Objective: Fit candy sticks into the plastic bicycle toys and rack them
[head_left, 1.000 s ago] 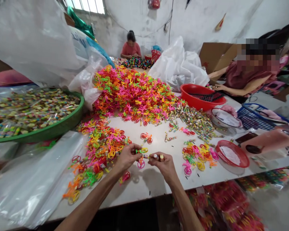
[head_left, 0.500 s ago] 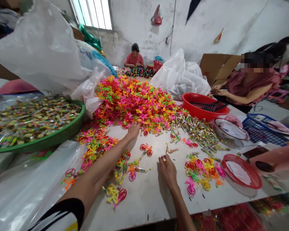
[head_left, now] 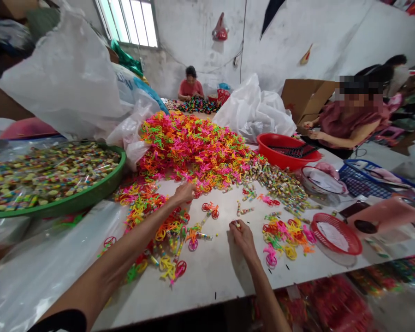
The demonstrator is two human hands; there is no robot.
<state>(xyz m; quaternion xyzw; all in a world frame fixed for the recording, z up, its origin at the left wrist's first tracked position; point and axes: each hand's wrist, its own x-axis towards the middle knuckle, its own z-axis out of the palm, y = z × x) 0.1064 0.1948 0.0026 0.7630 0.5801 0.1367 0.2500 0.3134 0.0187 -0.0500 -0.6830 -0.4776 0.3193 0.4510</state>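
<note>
A heap of plastic toy bicycles (head_left: 193,150) is being held on the tabletop (head_left: 214,272), with a round tray of wrapped candies (head_left: 100,184) being kept to its left and a basin (head_left: 273,159) to its right.

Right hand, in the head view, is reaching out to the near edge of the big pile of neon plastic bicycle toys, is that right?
Not quite: the head view shows that it is the left hand reaching out to the near edge of the big pile of neon plastic bicycle toys. The right hand is over the white table, pinching a small item.

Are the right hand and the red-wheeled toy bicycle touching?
Apart: the head view shows white table between the right hand and the red-wheeled toy bicycle.
</note>
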